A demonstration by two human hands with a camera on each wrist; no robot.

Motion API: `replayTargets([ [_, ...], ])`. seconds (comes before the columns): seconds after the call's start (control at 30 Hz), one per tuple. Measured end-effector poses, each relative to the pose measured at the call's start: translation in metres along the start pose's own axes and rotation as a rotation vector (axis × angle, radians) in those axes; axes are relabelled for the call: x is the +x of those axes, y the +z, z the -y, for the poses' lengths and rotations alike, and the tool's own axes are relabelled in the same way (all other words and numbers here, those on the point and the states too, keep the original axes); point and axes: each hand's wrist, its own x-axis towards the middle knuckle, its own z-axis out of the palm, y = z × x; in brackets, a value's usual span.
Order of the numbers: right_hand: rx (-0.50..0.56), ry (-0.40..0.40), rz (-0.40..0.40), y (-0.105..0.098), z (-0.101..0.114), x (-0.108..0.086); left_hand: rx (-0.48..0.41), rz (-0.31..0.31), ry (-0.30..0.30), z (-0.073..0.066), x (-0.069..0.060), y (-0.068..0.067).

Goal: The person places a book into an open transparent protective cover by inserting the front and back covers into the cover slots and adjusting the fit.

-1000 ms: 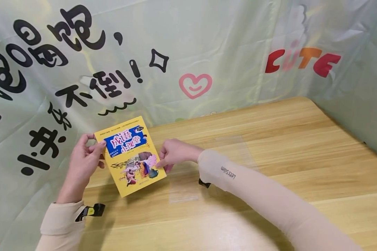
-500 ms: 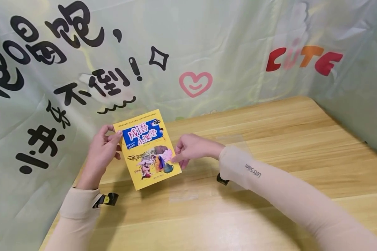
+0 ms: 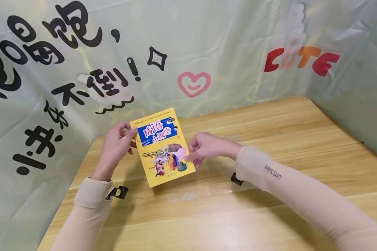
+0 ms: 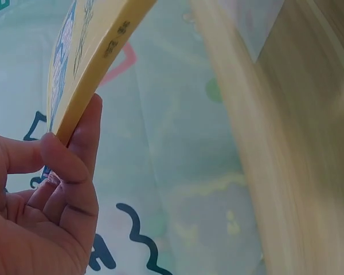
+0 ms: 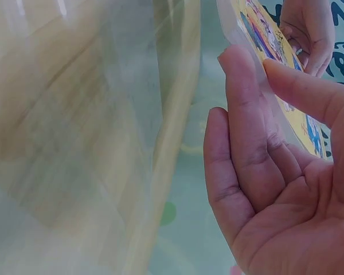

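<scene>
A yellow book (image 3: pixel 163 150) with a blue title panel and a drawn scene on its cover is held tilted above the table. My left hand (image 3: pixel 117 143) pinches its left edge near the upper corner, thumb on the front cover. At the lower right edge my right hand (image 3: pixel 212 148) grips the book between thumb and fingers. In the left wrist view the spine (image 4: pixel 103 63) shows, with the thumb and fingers around it. The right wrist view shows the page edge (image 5: pixel 241 34) between the right thumb and fingers.
Under the hands lies a wooden table (image 3: pixel 289 146). A clear plastic sheet (image 3: pixel 182 198) rests on it below the book. Behind and at the sides hangs a pale green printed curtain (image 3: pixel 232 62) with black lettering and a pink heart.
Both hands have carried the book to the right and slightly up across the view. Their hold on its two edges looks the same.
</scene>
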Motion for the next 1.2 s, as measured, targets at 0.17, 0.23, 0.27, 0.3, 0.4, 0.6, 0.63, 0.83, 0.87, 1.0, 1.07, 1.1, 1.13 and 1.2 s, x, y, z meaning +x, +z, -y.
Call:
replayTargets([
  [0.17, 0.001, -0.001, -0.003, -0.006, -0.009, -0.01, 0.017, 0.031, 0.003, -0.006, 0.003, 0.009],
  [0.23, -0.002, 0.002, -0.005, -0.008, -0.014, -0.014, 0.025, 0.04, 0.003, -0.008, 0.004, 0.013],
  [0.27, -0.001, 0.007, -0.006, -0.009, -0.015, -0.016, 0.025, 0.046, 0.004, -0.009, 0.004, 0.015],
  [0.3, 0.0, 0.012, -0.008, -0.01, -0.018, -0.018, 0.028, 0.051, 0.003, -0.01, 0.005, 0.017],
  [0.4, -0.002, 0.021, -0.015, -0.013, -0.024, -0.024, 0.028, 0.072, 0.003, -0.013, 0.008, 0.024],
  [0.6, 0.031, 0.018, -0.008, -0.019, -0.034, -0.039, 0.054, 0.113, 0.048, -0.02, 0.014, 0.038],
  [0.63, 0.032, 0.018, -0.009, -0.02, -0.035, -0.041, 0.063, 0.116, 0.063, -0.021, 0.015, 0.04],
  [0.83, 0.037, 0.019, -0.015, -0.028, -0.047, -0.054, 0.096, 0.146, 0.11, -0.03, 0.022, 0.055],
  [0.87, 0.045, 0.022, -0.014, -0.029, -0.048, -0.056, 0.094, 0.154, 0.108, -0.032, 0.023, 0.059],
  [1.0, 0.061, 0.038, -0.023, -0.036, -0.056, -0.068, 0.068, 0.175, 0.092, -0.04, 0.027, 0.074],
  [1.07, 0.067, 0.045, -0.03, -0.039, -0.058, -0.074, 0.052, 0.184, 0.091, -0.042, 0.029, 0.082],
  [1.1, 0.065, 0.043, -0.033, -0.04, -0.06, -0.077, 0.048, 0.188, 0.09, -0.042, 0.03, 0.086],
  [1.13, 0.071, 0.043, -0.033, -0.041, -0.061, -0.079, 0.043, 0.194, 0.087, -0.042, 0.031, 0.089],
  [1.2, 0.075, 0.042, -0.033, -0.043, -0.064, -0.084, 0.037, 0.205, 0.078, -0.043, 0.033, 0.096],
])
